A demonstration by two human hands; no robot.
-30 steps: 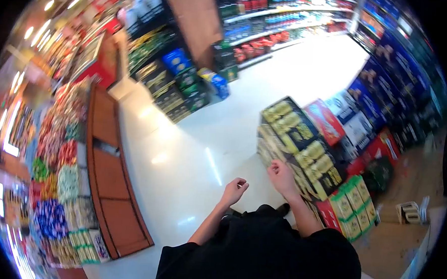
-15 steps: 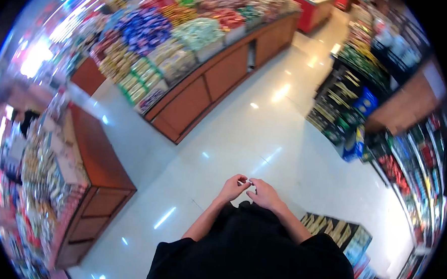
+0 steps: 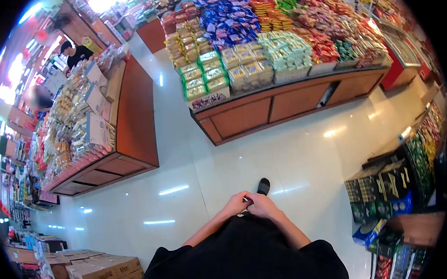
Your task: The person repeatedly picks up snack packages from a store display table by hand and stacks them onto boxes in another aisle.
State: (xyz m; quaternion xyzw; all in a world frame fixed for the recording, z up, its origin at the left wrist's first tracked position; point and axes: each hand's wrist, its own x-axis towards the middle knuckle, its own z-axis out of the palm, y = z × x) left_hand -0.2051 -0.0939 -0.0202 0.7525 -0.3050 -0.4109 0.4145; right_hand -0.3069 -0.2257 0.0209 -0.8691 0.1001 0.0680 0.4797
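Observation:
My left hand (image 3: 237, 204) and my right hand (image 3: 262, 204) meet in front of the black shirt (image 3: 248, 252), low in the middle of the view. The fingers of both are curled and pressed together at the fingertips. Something small and dark shows between them, too small to name. Just beyond the hands, one dark shoe (image 3: 264, 186) stands on the pale shiny floor (image 3: 231, 175).
A wooden counter (image 3: 242, 118) heaped with wrapped packets stands ahead, another counter (image 3: 136, 114) at the left. Cardboard boxes (image 3: 100, 269) lie lower left, stacked dark boxes (image 3: 382, 191) at the right. A person in black (image 3: 79, 55) is beyond the left counter.
The view has swung left, so the counters now lie ahead and the stacked boxes at the right. My hands, apart at first, have come together.

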